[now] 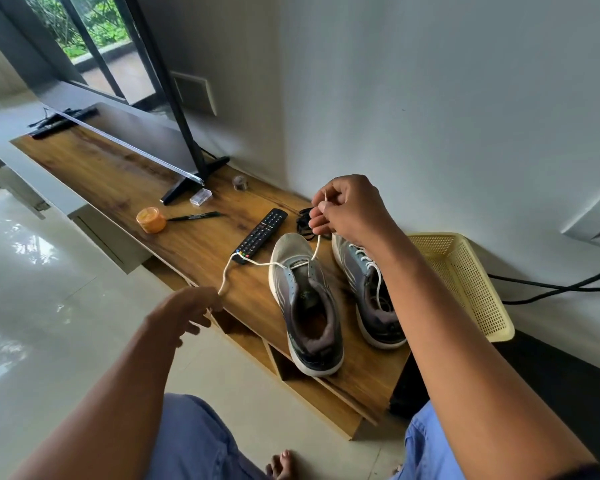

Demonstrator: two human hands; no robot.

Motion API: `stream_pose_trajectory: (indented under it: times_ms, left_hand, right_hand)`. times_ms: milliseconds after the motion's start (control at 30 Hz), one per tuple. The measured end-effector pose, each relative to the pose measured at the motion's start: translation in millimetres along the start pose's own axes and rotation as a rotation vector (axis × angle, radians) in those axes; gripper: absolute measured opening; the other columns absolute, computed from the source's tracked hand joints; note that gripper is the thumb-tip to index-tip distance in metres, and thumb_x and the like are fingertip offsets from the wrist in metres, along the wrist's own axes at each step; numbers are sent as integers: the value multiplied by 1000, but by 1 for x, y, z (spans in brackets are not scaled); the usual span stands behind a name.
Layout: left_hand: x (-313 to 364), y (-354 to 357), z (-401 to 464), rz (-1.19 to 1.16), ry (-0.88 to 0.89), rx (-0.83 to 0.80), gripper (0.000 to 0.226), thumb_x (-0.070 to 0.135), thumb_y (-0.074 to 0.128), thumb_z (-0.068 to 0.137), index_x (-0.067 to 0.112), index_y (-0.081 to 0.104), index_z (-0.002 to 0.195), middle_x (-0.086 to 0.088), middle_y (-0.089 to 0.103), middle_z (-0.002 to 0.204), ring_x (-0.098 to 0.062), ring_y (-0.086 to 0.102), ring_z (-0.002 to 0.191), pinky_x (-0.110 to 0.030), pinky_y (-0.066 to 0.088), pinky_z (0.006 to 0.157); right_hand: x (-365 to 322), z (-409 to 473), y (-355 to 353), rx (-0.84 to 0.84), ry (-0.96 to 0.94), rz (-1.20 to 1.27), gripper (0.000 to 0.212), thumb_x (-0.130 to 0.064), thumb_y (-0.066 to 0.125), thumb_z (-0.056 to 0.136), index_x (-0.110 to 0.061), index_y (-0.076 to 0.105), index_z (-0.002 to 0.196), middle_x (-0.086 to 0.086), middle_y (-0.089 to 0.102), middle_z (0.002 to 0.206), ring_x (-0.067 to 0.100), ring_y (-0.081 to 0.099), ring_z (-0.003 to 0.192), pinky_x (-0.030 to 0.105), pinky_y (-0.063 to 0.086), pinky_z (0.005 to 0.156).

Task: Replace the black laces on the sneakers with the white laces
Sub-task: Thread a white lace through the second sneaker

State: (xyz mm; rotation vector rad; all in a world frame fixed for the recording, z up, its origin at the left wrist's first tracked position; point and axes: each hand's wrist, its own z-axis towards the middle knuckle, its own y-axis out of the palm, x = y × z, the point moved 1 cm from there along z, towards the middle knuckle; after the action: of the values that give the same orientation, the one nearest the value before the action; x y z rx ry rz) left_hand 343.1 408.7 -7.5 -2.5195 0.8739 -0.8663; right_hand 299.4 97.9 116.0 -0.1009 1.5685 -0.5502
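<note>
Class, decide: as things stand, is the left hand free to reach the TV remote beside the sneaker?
Probably not yet: the left hand pinches the white lace. Otherwise the path to the remote looks open.

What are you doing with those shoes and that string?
A person is putting a white lace into the left sneaker on the wooden shelf. The lace runs through the eyelets nearest the toe. The left hand pinches one end and the right hand pinches the other. The right sneaker already has white laces. The black laces lie behind the shoes.
</note>
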Motion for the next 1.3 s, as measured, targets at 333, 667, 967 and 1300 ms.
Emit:
stream_pose_trajectory:
  times_ms: [333, 667, 967, 1300]
  left_hand:
    - [31, 9, -16, 249, 215, 296, 5, -2, 80, 79, 0, 75, 78, -11, 74, 63, -21, 75, 59, -34, 64, 58]
    - [86, 46, -72, 328, 1113, 560, 13, 19, 78, 92, 20, 82, 104, 7, 77, 99, 4, 60, 75, -8, 39, 60]
    - [95, 60, -76, 75, 1230, 466, 11, 20, 83, 88, 23, 83, 99, 14, 74, 82, 3, 69, 77, -23, 59, 67]
    - [95, 59, -73, -321, 1081, 344, 17, 23, 87, 84, 23, 83, 101, 9, 79, 83, -8, 76, 76, -27, 62, 68]
  right_hand:
    - [-5, -9, 16, -162, -136, -185, 19, -7, 59, 103, -14, 76, 108, 0, 77, 81, 18, 74, 67, 29, 64, 66]
    - [9, -6, 46, -40, -255, -245, 16, -20, 79, 86, -29, 67, 79, -15, 70, 77, -5, 61, 70, 27, 52, 72]
    - [36, -2, 52, -107, -179, -128, 19, -20, 75, 95, -32, 63, 87, -6, 74, 82, 14, 74, 75, 48, 63, 75]
    - [36, -1, 45, -163, -140, 39, 15, -13, 80, 92, -12, 71, 105, 1, 79, 79, 18, 77, 66, 27, 55, 54]
